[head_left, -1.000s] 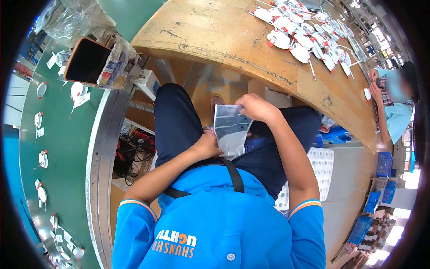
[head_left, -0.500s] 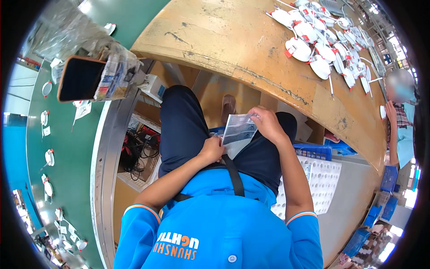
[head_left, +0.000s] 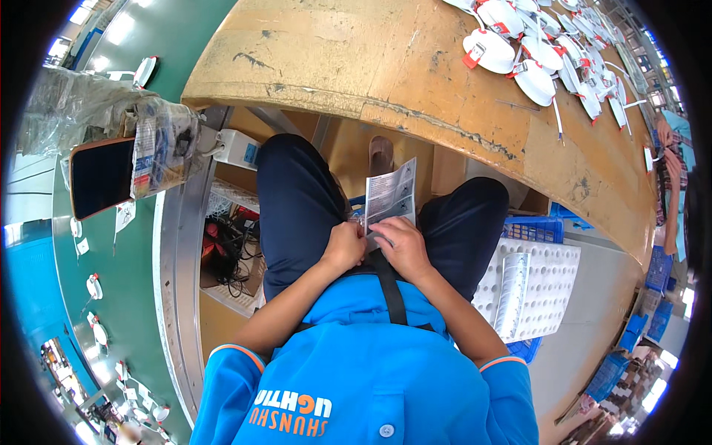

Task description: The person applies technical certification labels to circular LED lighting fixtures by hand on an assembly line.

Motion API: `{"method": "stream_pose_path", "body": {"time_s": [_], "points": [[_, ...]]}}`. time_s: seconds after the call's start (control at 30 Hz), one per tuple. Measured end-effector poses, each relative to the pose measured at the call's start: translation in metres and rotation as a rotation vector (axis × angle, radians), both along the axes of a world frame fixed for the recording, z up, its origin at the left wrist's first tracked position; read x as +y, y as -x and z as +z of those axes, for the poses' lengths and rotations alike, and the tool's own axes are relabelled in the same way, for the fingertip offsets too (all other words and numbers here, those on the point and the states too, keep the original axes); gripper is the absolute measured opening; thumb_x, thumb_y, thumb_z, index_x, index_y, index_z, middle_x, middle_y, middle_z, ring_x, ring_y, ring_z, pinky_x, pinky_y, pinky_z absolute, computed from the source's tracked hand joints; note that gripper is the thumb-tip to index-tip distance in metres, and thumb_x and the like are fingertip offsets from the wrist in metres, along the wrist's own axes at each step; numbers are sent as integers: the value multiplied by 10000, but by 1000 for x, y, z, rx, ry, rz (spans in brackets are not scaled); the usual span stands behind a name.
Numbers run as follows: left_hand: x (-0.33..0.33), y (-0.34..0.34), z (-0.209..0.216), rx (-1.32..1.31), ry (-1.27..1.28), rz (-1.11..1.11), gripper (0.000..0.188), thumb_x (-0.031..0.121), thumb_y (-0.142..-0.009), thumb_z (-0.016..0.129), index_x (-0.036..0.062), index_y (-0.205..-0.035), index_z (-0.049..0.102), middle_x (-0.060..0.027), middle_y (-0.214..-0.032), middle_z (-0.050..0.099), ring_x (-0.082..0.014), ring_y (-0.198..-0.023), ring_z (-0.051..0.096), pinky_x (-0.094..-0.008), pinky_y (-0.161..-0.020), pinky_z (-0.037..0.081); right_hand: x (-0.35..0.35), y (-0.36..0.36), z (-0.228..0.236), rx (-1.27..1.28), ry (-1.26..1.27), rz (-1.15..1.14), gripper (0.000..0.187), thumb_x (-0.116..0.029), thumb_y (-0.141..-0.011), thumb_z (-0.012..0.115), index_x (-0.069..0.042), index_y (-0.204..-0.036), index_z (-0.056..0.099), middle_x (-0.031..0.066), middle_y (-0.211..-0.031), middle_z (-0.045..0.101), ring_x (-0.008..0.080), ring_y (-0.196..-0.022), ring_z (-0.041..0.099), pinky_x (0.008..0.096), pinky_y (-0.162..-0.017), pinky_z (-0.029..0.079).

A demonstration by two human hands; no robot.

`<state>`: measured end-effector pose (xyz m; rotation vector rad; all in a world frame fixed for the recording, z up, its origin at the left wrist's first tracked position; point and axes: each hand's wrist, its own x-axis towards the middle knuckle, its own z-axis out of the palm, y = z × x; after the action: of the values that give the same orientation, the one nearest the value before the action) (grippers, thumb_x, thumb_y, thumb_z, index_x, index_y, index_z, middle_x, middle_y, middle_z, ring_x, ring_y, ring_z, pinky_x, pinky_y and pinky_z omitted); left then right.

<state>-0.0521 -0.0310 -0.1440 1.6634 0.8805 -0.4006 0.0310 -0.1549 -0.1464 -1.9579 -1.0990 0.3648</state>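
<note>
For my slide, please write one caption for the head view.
Left hand holds a printed sheet, right hand touching its near end, before a brown tabletop bearing white fixtures.

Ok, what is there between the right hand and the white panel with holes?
In the head view, the right thigh in dark trousers lies between the right hand, touching the printed sheet, and the white panel.

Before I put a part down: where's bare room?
Bare: the worn tan tabletop, left of the heap of white round lamps with red clips; the green belt, midway along its grey metal rail. Crowded: that heap and the navy-trousered lap, where the left hand and right hand touch a printed white paper sheet.
</note>
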Motion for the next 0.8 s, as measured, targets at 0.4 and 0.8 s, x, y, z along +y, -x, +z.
{"method": "stream_pose_path", "body": {"time_s": [0.4, 0.8], "points": [[5, -1, -3, 29, 76, 41, 90, 36, -733, 525, -44, -721, 564, -72, -550, 542, -122, -440, 525, -245, -370, 437, 8, -4, -11, -119, -4, 99, 167, -55, -606, 676, -61, -769, 643, 37, -735, 579, 227, -720, 504, 312, -645, 433], [2, 5, -12, -61, 11, 31, 110, 74, -739, 584, -13, -674, 568, -43, -522, 534, -96, -408, 496, -231, -365, 413, 8, -10, -12, -91, -85, 154, 45, -62, -678, 626, -54, -721, 618, 58, -682, 537, 243, -681, 495, 327, -587, 422]]}}
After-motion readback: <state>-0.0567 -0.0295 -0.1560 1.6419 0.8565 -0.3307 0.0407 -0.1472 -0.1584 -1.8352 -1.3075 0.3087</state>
